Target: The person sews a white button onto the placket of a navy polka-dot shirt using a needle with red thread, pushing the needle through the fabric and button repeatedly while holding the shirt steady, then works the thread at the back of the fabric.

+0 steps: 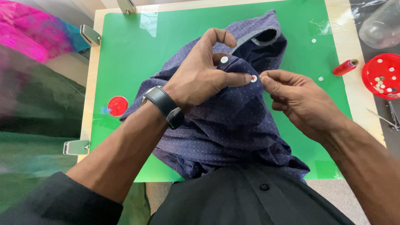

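Note:
A dark blue dotted shirt [233, 125] lies bunched on a green mat [137, 46]. My left hand [200, 75], with a black watch on its wrist, pinches a fold of the shirt; its thumb presses beside a white button with red thread [253, 78]. A second white button [224, 59] sits just above, between the fingers. My right hand [291, 98] is right of the button, its thumb and fingertips pinched together next to it. Whether a needle is between them is too small to tell.
A red thread spool [345, 67] and a red dish of white buttons [382, 75] sit at the right, with scissors [391, 118] below and a clear jar [381, 23] above. Two loose buttons [313, 41] lie on the mat. A red round pincushion [118, 105] is at the left.

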